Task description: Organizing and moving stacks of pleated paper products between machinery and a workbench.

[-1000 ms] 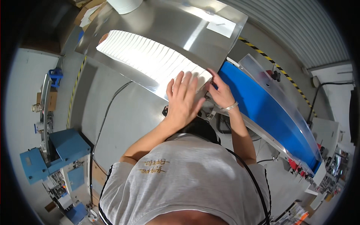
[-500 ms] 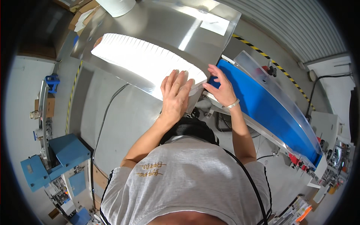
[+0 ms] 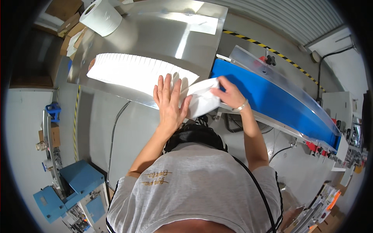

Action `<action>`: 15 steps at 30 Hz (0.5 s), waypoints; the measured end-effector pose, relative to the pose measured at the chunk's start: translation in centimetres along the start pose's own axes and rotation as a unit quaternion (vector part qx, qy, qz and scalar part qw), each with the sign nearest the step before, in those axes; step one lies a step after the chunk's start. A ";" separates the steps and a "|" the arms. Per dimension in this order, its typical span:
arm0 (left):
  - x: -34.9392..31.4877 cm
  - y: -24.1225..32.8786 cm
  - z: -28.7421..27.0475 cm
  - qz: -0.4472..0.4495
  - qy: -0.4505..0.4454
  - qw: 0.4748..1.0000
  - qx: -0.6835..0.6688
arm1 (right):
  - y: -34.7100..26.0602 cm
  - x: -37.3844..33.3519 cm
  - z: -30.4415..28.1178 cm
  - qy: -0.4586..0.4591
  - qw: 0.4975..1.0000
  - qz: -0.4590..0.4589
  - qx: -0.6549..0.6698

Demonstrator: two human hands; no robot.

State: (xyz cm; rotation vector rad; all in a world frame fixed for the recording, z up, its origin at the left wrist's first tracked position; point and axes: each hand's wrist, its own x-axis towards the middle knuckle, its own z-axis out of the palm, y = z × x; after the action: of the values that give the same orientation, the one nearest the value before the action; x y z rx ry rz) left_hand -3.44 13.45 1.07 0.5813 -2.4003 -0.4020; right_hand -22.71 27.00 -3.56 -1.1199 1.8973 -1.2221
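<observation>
A long row of thin white flat pieces (image 3: 128, 72), standing closely packed like folded sheets, lies curved along the metal table (image 3: 155, 39). My left hand (image 3: 169, 103) rests with fingers spread at the row's right end. Between thumb and fingers, my right hand (image 3: 232, 94) pinches the far right corner of a loose white sheet-like piece (image 3: 205, 100). That piece tilts away from the row, over the gap between table and blue conveyor belt (image 3: 264, 95). Its near left edge lies close to my left thumb; whether they touch, I cannot tell.
Along the belt's far side runs a clear plastic guard (image 3: 287, 87). A large white roll (image 3: 101, 18) stands at the table's far left, and a white paper (image 3: 204, 25) lies at its far right. Blue machine housings (image 3: 81, 176) stand at lower left. A black cable (image 3: 113, 136) crosses the floor.
My right hand has closed on a white piece and drawn it away from the row's right end. The whole view has shifted, showing more of the roll.
</observation>
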 end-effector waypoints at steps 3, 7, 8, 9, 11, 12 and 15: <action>0.0 -1.5 0.7 0.022 -0.013 1.000 -0.005 | 4.1 -1.8 -1.0 0.204 0.972 0.068 0.092; 0.4 -1.3 0.4 0.036 -0.008 0.999 -0.024 | 10.0 -4.3 -6.7 0.349 0.911 0.215 -0.042; 0.4 -1.5 0.4 0.033 -0.007 0.999 -0.032 | 9.4 -4.9 -6.8 0.401 0.886 0.212 -0.100; 0.4 -1.6 0.5 0.031 -0.006 0.999 -0.038 | 8.7 -5.4 -7.0 0.450 0.855 0.206 -0.157; 0.5 -1.7 0.4 0.027 -0.011 0.999 -0.045 | 9.2 -5.7 -7.4 0.453 0.782 0.140 -0.405; 0.6 -1.7 0.3 0.022 -0.015 0.998 -0.049 | 5.6 -5.1 -6.6 0.433 0.780 0.136 -0.431; 0.8 -1.4 0.2 0.017 -0.021 0.998 -0.054 | 1.3 -3.0 -4.1 0.254 0.934 -0.049 -0.246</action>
State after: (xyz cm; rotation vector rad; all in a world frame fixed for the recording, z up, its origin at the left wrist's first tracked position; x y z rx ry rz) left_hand -3.69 11.90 0.77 0.4869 -2.4088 -0.5292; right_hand -25.15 31.61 -2.98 -1.2388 2.6793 -1.2051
